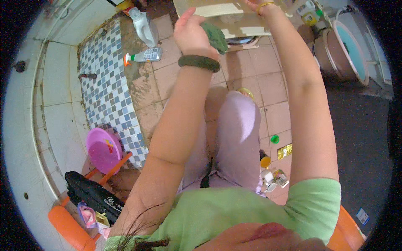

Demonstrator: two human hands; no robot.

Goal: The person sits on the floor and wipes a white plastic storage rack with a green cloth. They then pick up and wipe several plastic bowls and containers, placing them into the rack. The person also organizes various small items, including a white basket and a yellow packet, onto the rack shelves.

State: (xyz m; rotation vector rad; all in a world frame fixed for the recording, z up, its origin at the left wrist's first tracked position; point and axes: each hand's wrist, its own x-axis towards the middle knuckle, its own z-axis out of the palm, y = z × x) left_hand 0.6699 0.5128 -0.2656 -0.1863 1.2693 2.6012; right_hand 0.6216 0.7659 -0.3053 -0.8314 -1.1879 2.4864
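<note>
My left hand (194, 34), with a dark band at the wrist, is raised at the top of the view. A green cloth or scouring pad (215, 37) is held against its palm side; the fingers behind it are partly hidden. Beyond the cloth stands a cream-coloured rack or panel (221, 9), cut off by the upper edge of the view. My right hand (263, 8), with a yellow bracelet, reaches to the rack's far right side. Its fingers are mostly out of view, so its grip cannot be made out.
On the tiled floor (267, 75) at left lie a spray bottle (147, 55) and a grey jug (144, 28). A pink basin (103, 150) leans near an orange-framed seat (70, 227). Buckets (351, 51) stand at right. Small jars (280, 178) and a green cap (275, 139) lie beside my leg.
</note>
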